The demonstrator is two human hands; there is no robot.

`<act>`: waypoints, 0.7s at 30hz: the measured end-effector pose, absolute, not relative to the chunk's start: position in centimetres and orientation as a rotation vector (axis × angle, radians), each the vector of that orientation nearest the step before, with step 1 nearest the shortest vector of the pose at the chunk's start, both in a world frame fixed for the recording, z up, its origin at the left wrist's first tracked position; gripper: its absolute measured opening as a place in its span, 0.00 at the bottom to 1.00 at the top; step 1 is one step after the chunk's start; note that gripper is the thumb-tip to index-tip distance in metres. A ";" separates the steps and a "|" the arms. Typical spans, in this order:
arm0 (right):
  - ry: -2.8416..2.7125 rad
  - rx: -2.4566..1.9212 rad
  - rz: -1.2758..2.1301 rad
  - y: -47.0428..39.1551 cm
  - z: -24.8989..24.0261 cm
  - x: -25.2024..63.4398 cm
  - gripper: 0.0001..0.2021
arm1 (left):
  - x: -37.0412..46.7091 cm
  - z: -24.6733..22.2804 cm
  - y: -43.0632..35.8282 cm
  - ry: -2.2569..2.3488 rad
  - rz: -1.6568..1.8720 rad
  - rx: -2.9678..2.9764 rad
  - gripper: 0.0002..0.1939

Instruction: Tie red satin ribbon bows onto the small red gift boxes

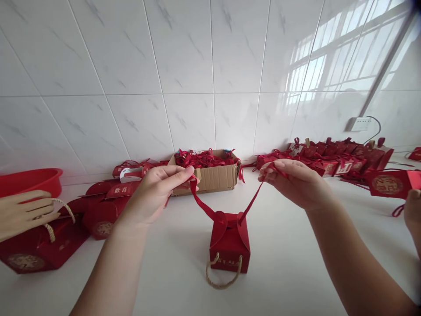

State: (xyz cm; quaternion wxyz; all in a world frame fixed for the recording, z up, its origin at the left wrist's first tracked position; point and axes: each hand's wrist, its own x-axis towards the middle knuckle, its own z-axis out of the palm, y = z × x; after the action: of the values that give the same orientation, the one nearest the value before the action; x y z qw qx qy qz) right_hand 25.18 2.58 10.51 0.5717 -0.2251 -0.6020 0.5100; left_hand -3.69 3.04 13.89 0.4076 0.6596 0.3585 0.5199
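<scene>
A small red gift box stands upright on the white tabletop, its top flaps folded together. A beige rope handle hangs from its front. Red ribbon passes through the top flaps and rises to both sides. My left hand pinches one ribbon end, up and to the left of the box. On the other side, my right hand pinches the opposite end between thumb and fingers. Both ribbon lengths slant up from the box; the left one sags slightly.
Behind the box stands a cardboard carton full of red ribbons. Red boxes crowd the left, near a red basin and another person's hand. More finished-looking boxes line the right back; another person's hand is at the right edge.
</scene>
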 end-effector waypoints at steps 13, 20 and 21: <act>-1.594 -0.513 1.085 3.4 12.3 22.6 0.25 | -3.0 14.5 2.8 0.521 1.180 1.497 0.27; -1.618 -0.504 0.867 2.4 11.7 20.7 0.11 | -3.8 14.4 2.0 0.684 1.292 1.709 0.12; -1.614 -0.491 0.856 2.4 11.6 20.5 0.11 | -3.7 14.3 1.9 0.751 1.349 1.751 0.10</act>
State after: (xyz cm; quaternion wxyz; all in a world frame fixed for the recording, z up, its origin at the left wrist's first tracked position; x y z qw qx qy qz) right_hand 20.51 2.38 11.63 0.5852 -0.2105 -0.6918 0.3669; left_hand -3.72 1.89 14.28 0.3927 0.6897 0.2960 0.5315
